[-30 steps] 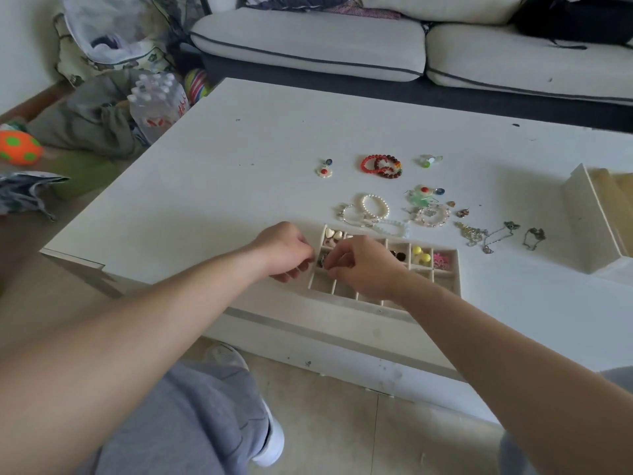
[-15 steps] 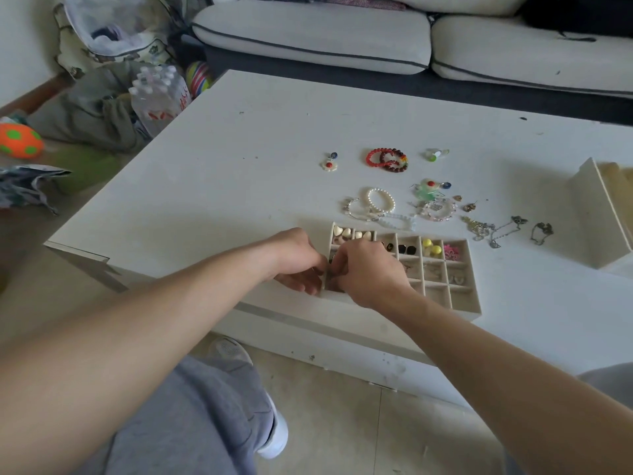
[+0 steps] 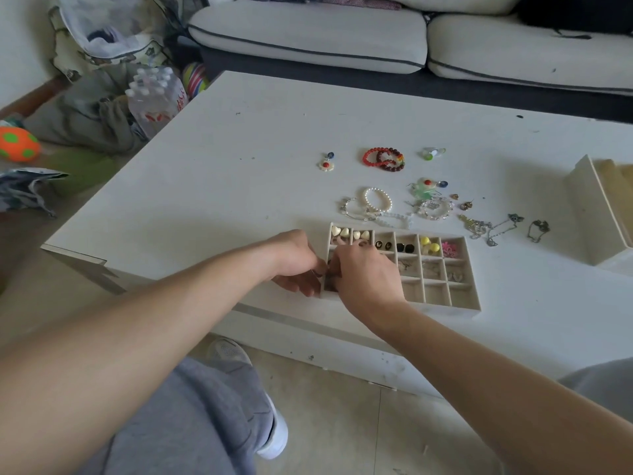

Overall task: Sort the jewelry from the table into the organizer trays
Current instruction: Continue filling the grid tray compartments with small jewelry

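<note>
A cream organizer tray (image 3: 442,305) with many small compartments sits near the table's front edge. Its back row holds heart studs, black studs, yellow beads and a pink piece. My left hand (image 3: 294,258) and my right hand (image 3: 366,275) meet fingertip to fingertip over the tray's front left corner. Together they pinch a small dark piece (image 3: 330,274), which is mostly hidden by the fingers. Behind the tray lie loose red bead bracelets (image 3: 383,159), a pearl bracelet (image 3: 376,199), a clear bead bracelet (image 3: 435,209), a flower earring (image 3: 325,163) and thin chains (image 3: 486,228).
An open cream box (image 3: 589,214) stands at the table's right edge. A sofa (image 3: 308,32) runs along behind the table. Left of the table on the floor are water bottles (image 3: 156,97), bags, cloth and an orange ball (image 3: 19,144). My knees are below the table's front edge.
Both hands have slid toward the tray's front left corner, still joined at the fingertips. My right hand now uncovers more of the tray's middle compartments.
</note>
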A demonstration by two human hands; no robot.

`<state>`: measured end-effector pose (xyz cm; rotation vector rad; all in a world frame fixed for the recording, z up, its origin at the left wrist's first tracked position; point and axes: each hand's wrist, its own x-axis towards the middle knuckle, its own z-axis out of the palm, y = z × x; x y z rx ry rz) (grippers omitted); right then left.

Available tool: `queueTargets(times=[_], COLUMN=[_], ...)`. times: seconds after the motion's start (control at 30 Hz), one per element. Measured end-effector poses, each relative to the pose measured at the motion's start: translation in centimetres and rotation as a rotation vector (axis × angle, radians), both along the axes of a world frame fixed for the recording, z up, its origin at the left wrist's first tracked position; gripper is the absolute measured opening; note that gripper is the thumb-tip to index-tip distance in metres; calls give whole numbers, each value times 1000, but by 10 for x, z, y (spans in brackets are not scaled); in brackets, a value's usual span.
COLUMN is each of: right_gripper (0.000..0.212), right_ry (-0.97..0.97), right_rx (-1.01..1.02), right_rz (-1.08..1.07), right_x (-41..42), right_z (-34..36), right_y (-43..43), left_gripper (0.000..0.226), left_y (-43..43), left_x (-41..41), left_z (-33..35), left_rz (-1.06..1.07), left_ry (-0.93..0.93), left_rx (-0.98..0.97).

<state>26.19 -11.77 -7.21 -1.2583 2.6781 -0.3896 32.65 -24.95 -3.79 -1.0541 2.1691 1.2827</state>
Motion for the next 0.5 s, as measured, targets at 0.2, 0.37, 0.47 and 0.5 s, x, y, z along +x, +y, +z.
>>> queueTargets(times=[0.2, 0.37, 0.47, 0.5], right_gripper=[23, 32, 33, 32], right_ry=[-243, -474, -589, -614], right_rx=[-85, -120, -120, -120], right_rz=[-58, -85, -86, -83], right_x=[-11, -31, -34, -35], right_z=[9, 20, 22, 21], right_y=[6, 12, 14, 14], left_gripper=[21, 19, 24, 27], left_y=[-1, 0, 2, 2], left_x=[-1, -1, -2, -3], left_z=[1, -1, -4, -6], left_rz=[-17, -60, -93, -102], left_ry=[-15, -16, -21, -21], left_rx=[-2, -24, -84, -104])
